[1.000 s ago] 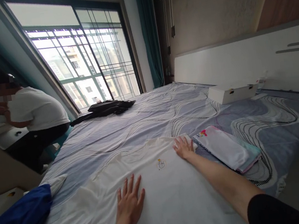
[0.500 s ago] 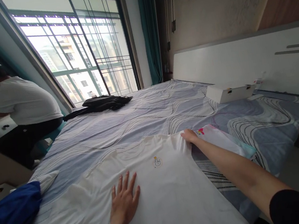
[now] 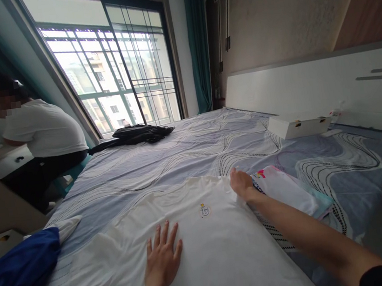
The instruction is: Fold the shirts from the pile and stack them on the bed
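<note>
A white T-shirt [image 3: 205,249] with a small printed emblem [image 3: 205,210] lies spread on the bed [image 3: 179,158]. My left hand [image 3: 164,257] rests flat on its middle, fingers stretched out. My right hand [image 3: 241,184] reaches to the shirt's far right edge and its fingers are curled on the fabric there. Just right of that hand lies a folded stack of light clothes [image 3: 289,191].
A blue garment [image 3: 15,278] is bunched at the bed's near left. A black garment [image 3: 137,135] lies at the far side by the window. A white box [image 3: 297,125] sits near the headboard. Another person in a white shirt [image 3: 41,130] bends over at the left.
My right hand went from lying flat on the shirt's corner to gripping its edge, which shifted slightly. The left hand stayed flat in place. The view tilted a little.
</note>
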Demonstrator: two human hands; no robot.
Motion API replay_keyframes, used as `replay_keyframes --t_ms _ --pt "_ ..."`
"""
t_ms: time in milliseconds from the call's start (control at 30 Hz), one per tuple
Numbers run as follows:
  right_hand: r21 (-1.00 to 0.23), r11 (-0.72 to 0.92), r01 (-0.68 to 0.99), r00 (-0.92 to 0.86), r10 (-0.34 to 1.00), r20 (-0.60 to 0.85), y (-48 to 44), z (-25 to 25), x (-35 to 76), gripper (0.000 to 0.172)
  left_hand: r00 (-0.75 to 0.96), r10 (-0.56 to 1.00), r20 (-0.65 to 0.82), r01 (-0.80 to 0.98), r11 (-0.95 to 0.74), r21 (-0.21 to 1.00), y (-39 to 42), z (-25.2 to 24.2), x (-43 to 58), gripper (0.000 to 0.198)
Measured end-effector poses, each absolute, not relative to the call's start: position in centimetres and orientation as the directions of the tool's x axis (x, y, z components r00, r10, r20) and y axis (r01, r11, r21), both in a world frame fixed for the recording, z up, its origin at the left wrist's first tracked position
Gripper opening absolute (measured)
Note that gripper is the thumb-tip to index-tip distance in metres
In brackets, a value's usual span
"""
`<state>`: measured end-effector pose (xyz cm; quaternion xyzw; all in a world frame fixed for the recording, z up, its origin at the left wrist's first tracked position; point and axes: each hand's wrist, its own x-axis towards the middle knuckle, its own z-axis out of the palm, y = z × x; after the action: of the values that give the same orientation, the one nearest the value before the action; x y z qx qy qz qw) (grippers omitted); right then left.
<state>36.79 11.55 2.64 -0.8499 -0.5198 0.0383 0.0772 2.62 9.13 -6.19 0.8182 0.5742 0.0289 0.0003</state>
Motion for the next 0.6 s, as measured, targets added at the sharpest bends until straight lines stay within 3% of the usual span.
replay_keyframes --t_ms 133,233,367,467,600 --pt "-0.196 -0.192 0.962 0.195 0.981 -0.001 10.5 2.1 28.9 0.040 0.335 0.940 0.061 0.939 -0.338 0.058 9.2 -6.5 2.5 0.057" --pt "-0.225 -0.058 0.973 0.049 0.998 -0.047 9.6 0.1 25.0 0.052 0.341 0.938 0.069 0.934 -0.346 0.090 9.2 -6.7 2.5 0.056" --pt "-0.237 -0.014 0.971 0.026 0.999 0.047 10.2 -3.6 24.9 0.059 0.345 0.936 0.064 0.931 -0.350 0.100 9.0 -6.6 2.6 0.056" --pt "-0.234 -0.034 0.972 0.028 0.999 -0.029 11.8 -5.7 26.7 0.073 0.339 0.939 0.056 0.935 -0.343 0.094 8.9 -6.4 2.6 0.056" --pt "-0.258 -0.019 0.966 -0.008 0.995 -0.104 13.8 -6.2 28.1 0.078 0.344 0.937 0.060 0.932 -0.348 0.099 8.9 -6.4 2.6 0.056"
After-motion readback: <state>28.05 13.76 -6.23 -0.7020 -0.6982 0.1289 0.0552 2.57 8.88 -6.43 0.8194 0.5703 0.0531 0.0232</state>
